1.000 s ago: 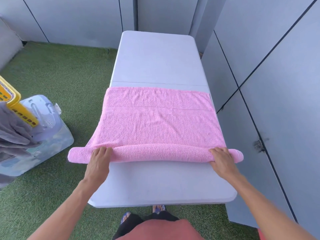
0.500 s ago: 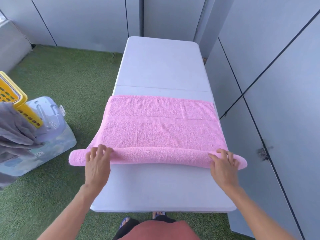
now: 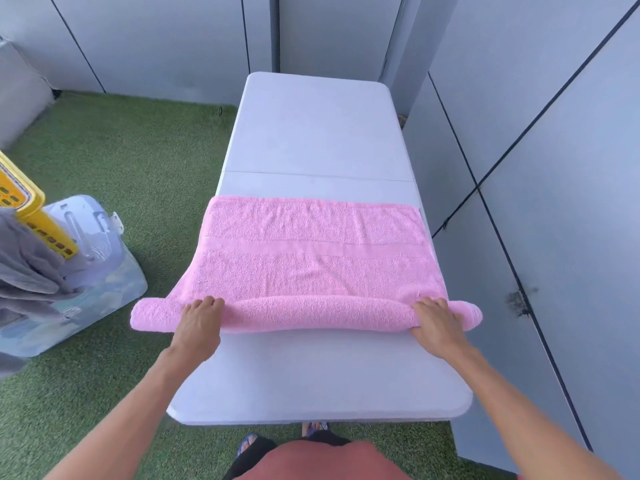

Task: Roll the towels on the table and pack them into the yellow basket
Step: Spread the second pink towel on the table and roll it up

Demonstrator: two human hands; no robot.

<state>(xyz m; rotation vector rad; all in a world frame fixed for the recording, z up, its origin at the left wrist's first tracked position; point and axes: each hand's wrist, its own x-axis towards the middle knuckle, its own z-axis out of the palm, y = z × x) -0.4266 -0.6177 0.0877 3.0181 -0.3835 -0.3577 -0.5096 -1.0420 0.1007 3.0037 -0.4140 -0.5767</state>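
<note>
White table [image 3: 311, 382] bears a pink towel [image 3: 311, 258] (half rolled); left hand [image 3: 197, 327] and right hand [image 3: 438, 329] each grip its roll.

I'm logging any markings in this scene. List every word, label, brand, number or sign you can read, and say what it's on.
No text can be read in this view.
clear plastic box: a small white label low on its side, too small and blurred to read.
yellow basket: only slots and a patterned panel, no legible words.
pink towel: a plain woven band, no lettering.
white table: no marking visible.
</note>
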